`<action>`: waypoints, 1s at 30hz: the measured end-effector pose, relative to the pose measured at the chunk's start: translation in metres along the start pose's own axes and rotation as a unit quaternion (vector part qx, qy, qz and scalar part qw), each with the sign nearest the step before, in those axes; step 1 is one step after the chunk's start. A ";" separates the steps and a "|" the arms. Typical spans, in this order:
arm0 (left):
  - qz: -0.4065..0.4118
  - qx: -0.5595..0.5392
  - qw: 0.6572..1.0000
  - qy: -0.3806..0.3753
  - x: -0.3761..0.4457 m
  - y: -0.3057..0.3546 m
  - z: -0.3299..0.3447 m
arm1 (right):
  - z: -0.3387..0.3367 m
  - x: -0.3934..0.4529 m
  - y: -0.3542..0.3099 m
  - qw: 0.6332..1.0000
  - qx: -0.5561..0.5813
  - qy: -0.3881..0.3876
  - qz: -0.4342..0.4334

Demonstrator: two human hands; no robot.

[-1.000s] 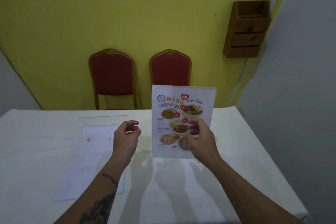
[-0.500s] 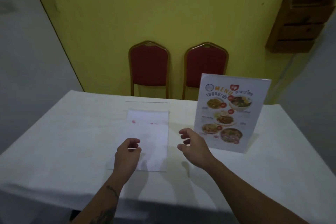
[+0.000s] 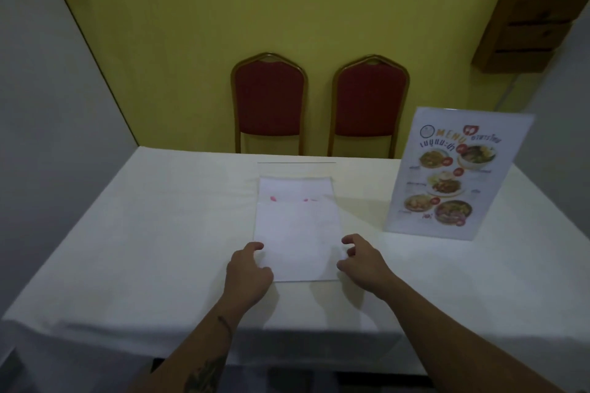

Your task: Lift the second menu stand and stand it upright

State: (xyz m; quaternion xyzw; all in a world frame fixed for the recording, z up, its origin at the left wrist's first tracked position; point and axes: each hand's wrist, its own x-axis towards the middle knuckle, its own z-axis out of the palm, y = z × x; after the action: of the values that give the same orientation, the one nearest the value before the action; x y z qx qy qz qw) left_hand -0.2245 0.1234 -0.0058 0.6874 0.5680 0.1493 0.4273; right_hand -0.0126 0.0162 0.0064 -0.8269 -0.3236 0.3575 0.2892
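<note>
A clear acrylic sign holder point(image 3: 298, 226) lies flat on the white tablecloth point(image 3: 159, 233) with a white sheet inside, faint pink marks near its top. My left hand point(image 3: 249, 274) is at its near left edge, fingers loosely curled and touching the edge. My right hand point(image 3: 364, 262) is at its near right edge, fingers bent, close to or touching it. Neither hand plainly grips it. A second holder with a colourful food menu point(image 3: 453, 175) stands upright at the right, apart from both hands.
Two red chairs with gold frames point(image 3: 269, 99) point(image 3: 370, 102) stand against the yellow wall behind the table. A wooden wall rack point(image 3: 530, 16) hangs at the upper right. The table's near edge runs just below my forearms.
My right hand has let go of the menu stand, which now stands on the table at the right. Both hands have moved to the near edges of the flat holder. The view shifted left.
</note>
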 end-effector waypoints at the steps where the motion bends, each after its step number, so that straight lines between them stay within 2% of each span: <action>1: 0.002 -0.002 1.000 -0.006 0.001 0.000 0.000 | 0.002 -0.001 -0.001 1.000 0.010 0.001 0.005; 8: -0.015 -0.080 0.997 -0.002 0.007 -0.002 -0.003 | -0.003 -0.002 -0.007 0.992 0.111 0.008 0.062; 13: 0.021 -0.142 0.990 0.012 0.012 -0.013 -0.025 | -0.013 0.002 -0.010 0.976 0.197 0.037 0.082; 16: 0.049 -0.192 0.980 0.011 0.013 -0.016 -0.039 | -0.028 0.005 -0.015 0.960 0.270 0.051 0.061; 23: 0.095 -0.258 0.960 0.055 0.018 -0.001 -0.041 | -0.047 0.006 -0.025 0.941 0.328 0.081 0.000; 30: 0.124 -0.290 0.944 0.098 0.033 0.031 -0.052 | -0.051 0.006 -0.048 0.930 0.328 0.157 -0.060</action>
State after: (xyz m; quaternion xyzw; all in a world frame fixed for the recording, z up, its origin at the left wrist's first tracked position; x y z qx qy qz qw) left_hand -0.2297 0.1760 0.0394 0.5808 0.4497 0.4259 0.5283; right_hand 0.0144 0.0382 0.0673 -0.7106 -0.1883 0.2916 0.6120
